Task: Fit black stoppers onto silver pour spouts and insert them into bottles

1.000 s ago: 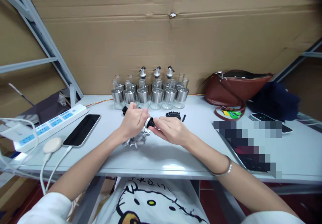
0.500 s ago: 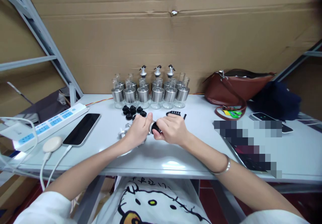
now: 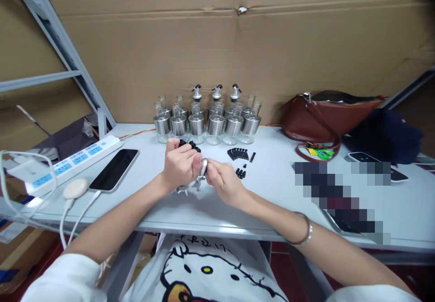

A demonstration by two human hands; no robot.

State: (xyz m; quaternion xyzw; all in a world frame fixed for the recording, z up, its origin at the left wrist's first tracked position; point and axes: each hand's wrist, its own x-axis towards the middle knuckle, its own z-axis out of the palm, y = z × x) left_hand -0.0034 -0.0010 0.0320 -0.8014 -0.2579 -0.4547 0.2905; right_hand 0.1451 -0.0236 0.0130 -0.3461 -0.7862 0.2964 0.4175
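Head view: low in the centre of the frame, the left hand point(image 3: 180, 165) and the right hand point(image 3: 224, 182) meet just above the tabletop point(image 3: 272, 193), both pinching one small silver pourer fitting point(image 3: 204, 166). The left grip is closed, with the fingers curled over one end of it. The right grip is closed too, with thumb and fingertips on the other end. The fitting hangs between the hands, clear of the surface and just above a small heap of silver pourer parts point(image 3: 186, 188) that lies under the left hand.

Black rubber stoppers point(image 3: 190, 145) sit just behind the left hand. A row of small black plugs point(image 3: 238, 153) lies behind the right hand, and a few loose plugs point(image 3: 240, 173) lie just beside it. Glass bottles with steel collars point(image 3: 207, 124) stand in rows at the back, three of them topped with spouts.

The fitting looks small and smooth, so a slack pinch could drop it into the heap, where it would be hard to pick out, or let it roll toward the near edge. The right hand is close to the loose plugs, and a sideways sweep would likely scatter them.
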